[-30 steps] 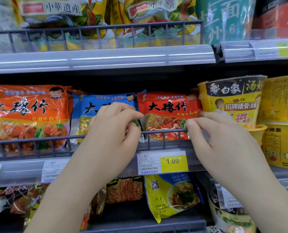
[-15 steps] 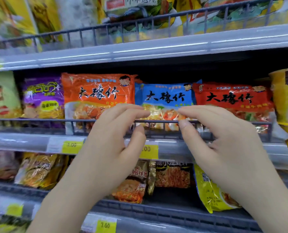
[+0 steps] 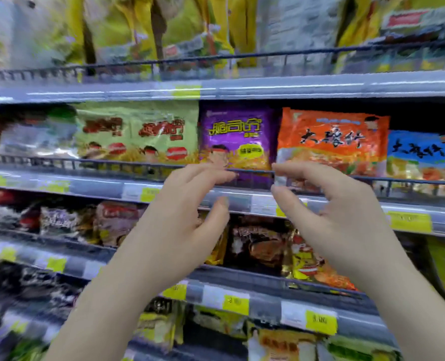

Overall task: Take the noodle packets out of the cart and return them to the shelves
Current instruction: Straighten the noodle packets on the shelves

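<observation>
Both my hands are raised in front of the middle shelf and hold nothing. My left hand [image 3: 187,217] has loosely curved fingers just below the purple noodle packet [image 3: 237,138]. My right hand [image 3: 330,214] hovers beside it, fingers relaxed, under the orange noodle packet [image 3: 332,143]. A blue noodle packet [image 3: 421,155] stands to the right of the orange one and light green packets [image 3: 135,134] stand to the left of the purple one. All stand upright behind the wire rail [image 3: 86,162]. The cart is out of view.
Upper shelf [image 3: 268,87] carries yellow and green bags behind its own rail. Lower shelves hold dark and yellow packets [image 3: 257,243], with yellow price tags [image 3: 320,321] along the edges. The picture is blurred by motion.
The view has swung left along the shelf: the red packet has left the frame, and purple and green packets have come in. My hands have come off the rail and spread slightly apart.
</observation>
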Demonstrator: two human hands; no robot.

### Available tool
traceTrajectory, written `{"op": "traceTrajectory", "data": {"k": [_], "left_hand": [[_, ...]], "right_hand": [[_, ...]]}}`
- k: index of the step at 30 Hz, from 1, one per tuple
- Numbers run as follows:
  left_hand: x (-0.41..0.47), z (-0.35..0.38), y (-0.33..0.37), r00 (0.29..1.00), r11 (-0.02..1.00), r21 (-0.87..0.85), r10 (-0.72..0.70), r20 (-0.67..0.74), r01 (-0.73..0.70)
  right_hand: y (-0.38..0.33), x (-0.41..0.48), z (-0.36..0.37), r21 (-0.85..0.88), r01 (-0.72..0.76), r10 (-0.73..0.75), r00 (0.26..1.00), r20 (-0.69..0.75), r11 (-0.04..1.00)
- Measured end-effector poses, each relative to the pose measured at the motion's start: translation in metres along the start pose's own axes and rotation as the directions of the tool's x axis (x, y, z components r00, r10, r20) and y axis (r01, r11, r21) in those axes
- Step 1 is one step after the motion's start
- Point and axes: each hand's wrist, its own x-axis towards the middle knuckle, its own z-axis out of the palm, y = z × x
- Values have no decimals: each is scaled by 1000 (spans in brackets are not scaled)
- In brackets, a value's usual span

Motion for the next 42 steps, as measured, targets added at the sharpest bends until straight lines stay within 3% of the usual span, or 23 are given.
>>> {"op": "traceTrajectory", "data": {"k": [14,18,23,29,35,42], "left_hand": [[-17,-57,-84,992,993,23,-114,55,113],[-5,-64,-113,988,977,168,-144,65,131],[0,-85,-161,961,914,313,-276,9,260],[13,-90,-226,909,864,289,-412,-64,412],[14,-92,-275,968,924,297,-249,-4,239],[19,-105,-308,997,962,269,-68,46,53]], "right_hand": [[-31,28,89,98,-24,23,1000,10,995],[-28,47,112,73,39,-40,999,23,997],[-23,67,153,-97,126,-121,991,56,987],[-17,75,197,-443,201,-181,980,89,873],[-29,63,229,-607,113,-167,985,-33,786],[-53,58,241,-701,-4,-54,997,-62,714]]}}
